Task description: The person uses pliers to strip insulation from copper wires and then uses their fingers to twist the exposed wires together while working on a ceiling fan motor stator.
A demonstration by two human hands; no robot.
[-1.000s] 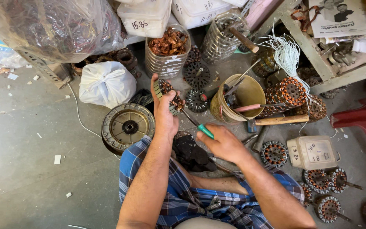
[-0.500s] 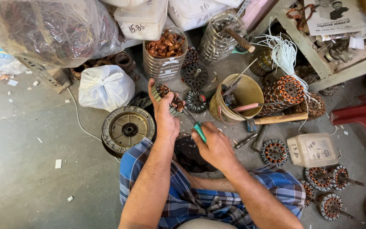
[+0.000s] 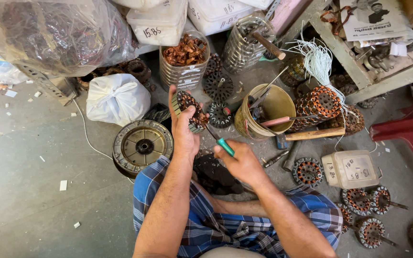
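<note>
So my left hand (image 3: 183,131) is wrapped around a wound stator (image 3: 190,111), fingers clamped on its rim, holding it up over the concrete floor (image 3: 34,191) in front of my knees. Right hand (image 3: 241,162) is closed tight on a green-handled screwdriver (image 3: 220,140), tip poked into the copper windings, though I can't quite see where it bites. Just past that sits a yellow bucket (image 3: 269,111) of tools, a hammer (image 3: 307,135) beside it, and a round metal motor cover (image 3: 142,146) to my left.

White bag (image 3: 117,99), round metal cover (image 3: 142,146), yellow bucket (image 3: 266,111), hammer (image 3: 307,135) on floor.
</note>
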